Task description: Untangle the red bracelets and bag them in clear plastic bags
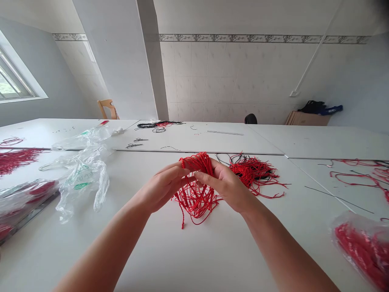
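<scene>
A bundle of braided red cords (pixel 197 198) hangs between my hands over the white table, its lower loops and loose ends spreading towards the tabletop. My left hand (pixel 170 180) curls round the left side of the bundle, fingers under the upper strands. On the other side my right hand (pixel 226 184) grips the cords, its thumb laid across them near the left fingertips. Some fingers are hidden behind the strands. Just beyond my right hand lies a pile of red and black cords (pixel 255 172).
Clear plastic bags (pixel 83 174) and packed red bundles (pixel 33 194) lie to the left. Scissors (pixel 133 144) and black cords (pixel 154 125) are farther back. At right are a bag of red cord (pixel 361 247) and loose strands (pixel 358 178). A seam (pixel 197 152) crosses the white tabletop (pixel 188 259).
</scene>
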The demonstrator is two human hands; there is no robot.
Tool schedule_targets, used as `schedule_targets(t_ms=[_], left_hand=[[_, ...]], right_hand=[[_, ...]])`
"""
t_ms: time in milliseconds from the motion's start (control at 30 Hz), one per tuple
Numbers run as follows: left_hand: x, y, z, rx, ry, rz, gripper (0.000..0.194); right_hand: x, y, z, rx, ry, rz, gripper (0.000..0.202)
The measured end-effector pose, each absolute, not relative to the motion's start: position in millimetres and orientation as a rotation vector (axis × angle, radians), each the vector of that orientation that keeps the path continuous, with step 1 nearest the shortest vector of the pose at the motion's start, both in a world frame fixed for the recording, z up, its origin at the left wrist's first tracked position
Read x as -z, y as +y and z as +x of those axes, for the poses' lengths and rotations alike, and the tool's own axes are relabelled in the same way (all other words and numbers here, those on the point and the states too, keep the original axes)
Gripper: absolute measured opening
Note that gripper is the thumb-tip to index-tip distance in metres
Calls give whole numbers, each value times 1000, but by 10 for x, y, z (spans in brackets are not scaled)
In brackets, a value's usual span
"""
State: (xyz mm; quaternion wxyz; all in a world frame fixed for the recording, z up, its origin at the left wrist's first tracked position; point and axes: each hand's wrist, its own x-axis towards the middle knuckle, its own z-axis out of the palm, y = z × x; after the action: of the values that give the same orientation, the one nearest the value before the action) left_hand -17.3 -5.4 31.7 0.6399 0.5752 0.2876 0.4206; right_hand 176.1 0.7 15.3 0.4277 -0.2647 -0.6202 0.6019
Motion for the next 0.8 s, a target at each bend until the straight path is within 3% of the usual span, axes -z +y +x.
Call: schedule_targets(t_ms=[100,300,500,667,800], left_hand=[[-286,-57,-177,-982,759,1309,21],[-316,-129,-157,-850,1021,1674,46],[-425,-87,-271,-872,1066,1718,63],[-369,12,-246,-1276,1081,1591,51],[-168,4,34,-1112,749,1431,53]], right_hand=[[-153,8,1753,-1501,-1598,-663,36],[-165,-23,1804,-1405,-1838,-918,34],[-381,-105,2096,-1380,-1792,-729,28],[-476,-247,2179,-1553,-1670,-517,29],[-484,-385,2114,-1739,-1595,-316,32]])
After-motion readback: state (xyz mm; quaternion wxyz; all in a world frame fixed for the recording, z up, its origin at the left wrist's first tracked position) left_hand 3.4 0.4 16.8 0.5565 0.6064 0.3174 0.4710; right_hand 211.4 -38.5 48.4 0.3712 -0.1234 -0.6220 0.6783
